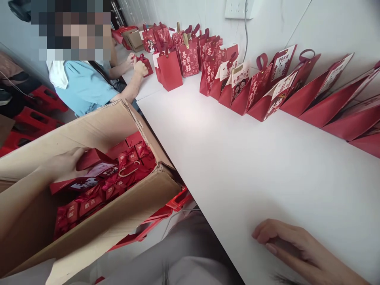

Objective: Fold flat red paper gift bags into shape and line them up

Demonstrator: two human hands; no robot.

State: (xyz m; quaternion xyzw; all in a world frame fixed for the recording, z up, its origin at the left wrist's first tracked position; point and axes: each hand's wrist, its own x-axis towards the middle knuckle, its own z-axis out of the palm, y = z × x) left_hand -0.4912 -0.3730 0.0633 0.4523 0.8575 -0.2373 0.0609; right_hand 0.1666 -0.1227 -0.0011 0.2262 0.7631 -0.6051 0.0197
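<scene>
My left hand (63,164) reaches into the open cardboard box (97,122), fingers and thumb closed round a red gift box (94,157) with a white printed side. Part of my grip is hidden behind that gift box. Under and around it lie several small red boxes (90,204) tied with red ribbon, packed together in the carton. On the white table (252,166), my right hand (285,241) rests near the front edge. Its fingers are loosely bent, the thumb stands apart from them, and nothing shows between.
A row of red gift bags (267,95) with handles runs along the wall side of the table. Farther left, a co-worker in a blue shirt (86,85) handles a small red box (146,65). Red plastic stools (38,118) stand behind the carton. A cable hangs from the wall socket (237,8).
</scene>
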